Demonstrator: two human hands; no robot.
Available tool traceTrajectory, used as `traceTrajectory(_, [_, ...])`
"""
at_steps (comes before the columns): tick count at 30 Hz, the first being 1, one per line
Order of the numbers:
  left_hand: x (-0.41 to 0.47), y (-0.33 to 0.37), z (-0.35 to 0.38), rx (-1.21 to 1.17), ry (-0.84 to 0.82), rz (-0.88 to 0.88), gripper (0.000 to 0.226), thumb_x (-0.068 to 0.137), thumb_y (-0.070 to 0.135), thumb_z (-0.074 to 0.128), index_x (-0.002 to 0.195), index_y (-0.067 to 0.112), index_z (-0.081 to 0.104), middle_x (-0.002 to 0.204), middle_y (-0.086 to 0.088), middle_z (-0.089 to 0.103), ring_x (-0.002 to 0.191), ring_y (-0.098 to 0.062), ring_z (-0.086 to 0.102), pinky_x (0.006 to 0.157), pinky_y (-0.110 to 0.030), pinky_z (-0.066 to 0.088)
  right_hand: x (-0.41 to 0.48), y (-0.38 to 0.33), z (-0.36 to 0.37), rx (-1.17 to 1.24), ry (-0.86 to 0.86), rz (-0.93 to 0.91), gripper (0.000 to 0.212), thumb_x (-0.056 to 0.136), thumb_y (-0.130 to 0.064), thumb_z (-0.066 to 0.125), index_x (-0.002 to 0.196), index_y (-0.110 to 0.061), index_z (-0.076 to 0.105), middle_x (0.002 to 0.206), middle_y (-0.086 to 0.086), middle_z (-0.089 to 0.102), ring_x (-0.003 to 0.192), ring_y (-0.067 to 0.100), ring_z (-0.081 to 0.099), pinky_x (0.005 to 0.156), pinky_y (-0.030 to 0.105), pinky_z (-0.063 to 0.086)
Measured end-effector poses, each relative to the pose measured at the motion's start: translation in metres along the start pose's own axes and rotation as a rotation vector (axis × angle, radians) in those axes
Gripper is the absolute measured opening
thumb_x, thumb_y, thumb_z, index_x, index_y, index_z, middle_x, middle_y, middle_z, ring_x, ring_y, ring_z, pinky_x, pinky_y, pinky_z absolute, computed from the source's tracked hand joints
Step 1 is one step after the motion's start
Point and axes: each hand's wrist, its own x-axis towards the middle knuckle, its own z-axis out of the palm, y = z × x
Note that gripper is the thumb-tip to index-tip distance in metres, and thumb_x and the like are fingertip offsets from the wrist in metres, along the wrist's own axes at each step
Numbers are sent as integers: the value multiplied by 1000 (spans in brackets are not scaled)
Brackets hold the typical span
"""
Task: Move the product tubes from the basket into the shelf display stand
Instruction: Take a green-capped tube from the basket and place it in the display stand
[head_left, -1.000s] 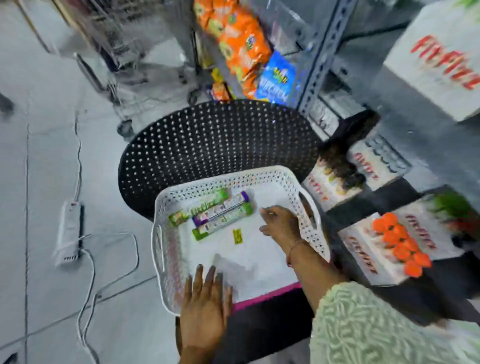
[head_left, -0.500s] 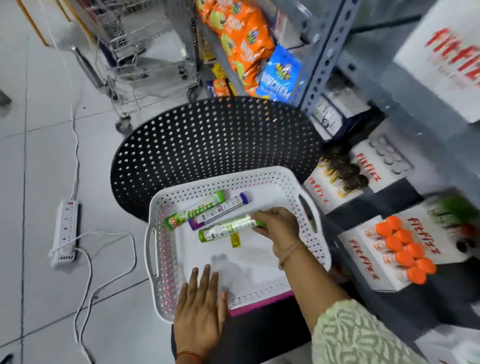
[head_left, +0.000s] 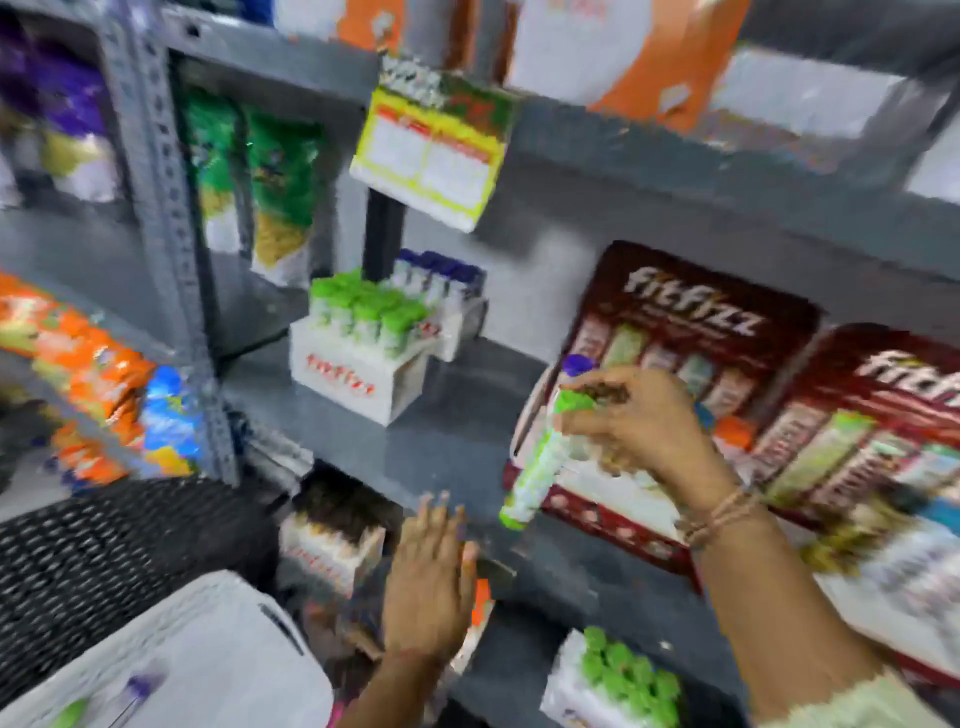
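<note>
Head view, heavy motion blur; right hand (head_left: 641, 423) is raised in front of the grey shelf (head_left: 457, 436), fingers clamped round the capped top of a green tube (head_left: 540, 462), which hangs tilted, lower end toward the left; a purple cap (head_left: 577, 365) shows just above the fingers, and whether it belongs to a 2nd held tube cannot be told. Left hand (head_left: 431, 582) is flat and unclenched, grasping nothing, at the shelf's front edge; white basket (head_left: 218, 644) sits at lower left. White display stand (head_left: 358, 371) with green-capped tubes stands further back on the shelf, well apart from the held tube.
</note>
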Motion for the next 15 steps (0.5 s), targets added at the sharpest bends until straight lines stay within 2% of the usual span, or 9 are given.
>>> traceTrajectory(2, [16,28,23,-5,-61,65,68,100,37,10,107,-4,63,115,-23,61,109,-39,54,104,-33,18,15,-2,-32,-213,41,-38,20,62,-15,78,80,-18,72,50,-11,60,40,0,53,51,23,46])
traceTrajectory(4, [21,36,41,26,-138,42,73,100,40,7,104,-6,64,111,-24,63,106,-41,55,107,-30,11,29,1,-49,-417,16,-82,30,64,-14,77,93,-15,71,71,-2,68,62,2,54,55,17,40])
traceTrajectory(6, [21,41,54,80,-188,27,77,99,41,4,106,-9,62,112,-26,62,112,-39,49,108,-29,2,43,7,-63,-461,-43,-81,31,65,-3,72,96,-11,70,88,8,71,69,9,54,52,14,37])
traceTrajectory(8, [16,42,59,84,-201,6,75,98,41,4,112,-9,58,117,-25,59,119,-33,36,108,-31,1,53,12,-72,-429,-83,-21,32,66,3,67,94,-13,69,78,0,66,58,7,50,47,12,38])
traceTrajectory(10, [15,42,60,76,-195,-4,74,98,41,5,116,-9,56,121,-24,57,121,-30,31,108,-31,2,61,18,-75,-369,-101,20,27,67,4,67,86,-15,67,69,-7,56,54,3,46,45,10,38])
traceTrajectory(12, [15,42,62,83,-200,0,73,98,41,5,117,-9,55,123,-23,56,121,-29,30,108,-31,2,69,24,-73,-299,-99,19,22,69,3,70,74,-17,62,67,-7,54,56,4,46,47,11,39])
traceTrajectory(15, [16,41,64,101,-220,-2,71,99,41,5,119,-7,53,124,-22,55,123,-30,32,108,-32,4,78,28,-67,-321,-100,-29,16,71,-3,72,81,-13,65,70,-8,55,70,11,51,53,14,38])
